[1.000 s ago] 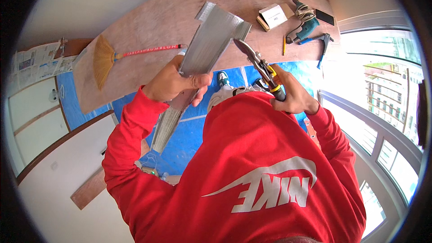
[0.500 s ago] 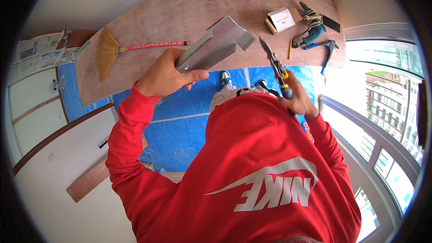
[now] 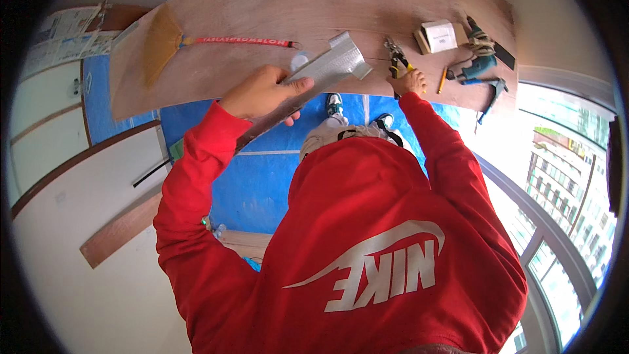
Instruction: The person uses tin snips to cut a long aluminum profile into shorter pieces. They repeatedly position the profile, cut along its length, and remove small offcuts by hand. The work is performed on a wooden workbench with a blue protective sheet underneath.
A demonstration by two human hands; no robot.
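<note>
My left hand [image 3: 265, 94] is closed around a silvery sheet-metal channel [image 3: 327, 63], with its thumb along the upper face. The channel slants up to the right, and its far end has cut flaps spread outward. Over the front edge of the wooden tabletop [image 3: 262, 13], my right hand [image 3: 409, 83] holds the handles of tin snips [image 3: 395, 56] with yellow and black grips. Their blades point away from me, low at the tabletop, and my fingers partly hide the grips.
Right of the snips are a pencil [image 3: 442, 80], an opened small box [image 3: 438, 37], a corded drill [image 3: 483, 62] and a blue hand tool [image 3: 493, 100]. A broom [image 3: 164, 42] lies at the left. Blue sheeting [image 3: 262, 183] covers the floor; a window [image 3: 563, 177] is at the right.
My right hand has moved forward with the tin snips, from beside my body to the tabletop. The channel in my left hand has shifted slightly and turned.
</note>
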